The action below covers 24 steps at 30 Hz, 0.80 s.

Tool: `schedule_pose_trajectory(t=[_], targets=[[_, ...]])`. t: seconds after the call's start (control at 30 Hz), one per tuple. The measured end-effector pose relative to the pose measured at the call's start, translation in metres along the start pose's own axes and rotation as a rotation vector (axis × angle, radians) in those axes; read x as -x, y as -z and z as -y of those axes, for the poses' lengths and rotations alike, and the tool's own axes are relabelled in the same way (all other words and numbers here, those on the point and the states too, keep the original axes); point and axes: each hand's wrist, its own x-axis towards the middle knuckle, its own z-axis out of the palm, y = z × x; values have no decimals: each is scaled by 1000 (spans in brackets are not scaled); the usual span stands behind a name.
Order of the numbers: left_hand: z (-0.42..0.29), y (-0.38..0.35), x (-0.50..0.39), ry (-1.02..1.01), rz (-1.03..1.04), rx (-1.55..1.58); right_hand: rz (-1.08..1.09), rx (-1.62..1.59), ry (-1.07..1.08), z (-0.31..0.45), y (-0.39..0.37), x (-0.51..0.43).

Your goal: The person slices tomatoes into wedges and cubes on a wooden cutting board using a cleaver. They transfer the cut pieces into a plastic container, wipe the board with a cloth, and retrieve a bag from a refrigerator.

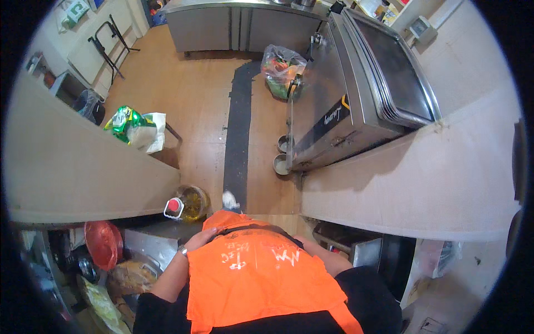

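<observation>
An orange apron (258,275) with white printing covers my front, with a dark strap (250,228) across its waist. My left hand (203,239) rests against the apron's left side near that strap, a watch (182,250) on its wrist. Whether its fingers grip the cloth or strap is unclear. On the right, my forearm (329,259) runs in behind the apron, and the hand is hidden. A large oil bottle (192,203) with a red cap and white handle stands on the floor, ahead and left of my left hand. One shoe (229,199) shows below the apron.
Partition walls (83,175) flank the passage. Ahead right is a steel refrigerator (321,117) with stacked trays (400,71) on top, two cans (281,163) and a bag of vegetables (283,69) beside it. A steel counter (200,29) spans the back. A green packet (129,125) sits at left.
</observation>
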Motion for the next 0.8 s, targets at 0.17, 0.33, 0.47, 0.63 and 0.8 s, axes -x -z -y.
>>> schedule_pose_trajectory(t=[0.17,0.33,0.47,0.63,0.8], targets=[[-65,30,-52,-55,-1,80,-33,12,-41,36,65,-30],[-198,49,-93,-193,64,156,-113,179,-22,135,183,-56],[-309,76,-131,-208,31,-39,-314,356,55,230,293,-92],[-390,142,-195,-175,-91,-317,-482,-141,34,340,351,-141],[-432,241,-269,-226,-408,-570,-478,203,110,401,399,-192]])
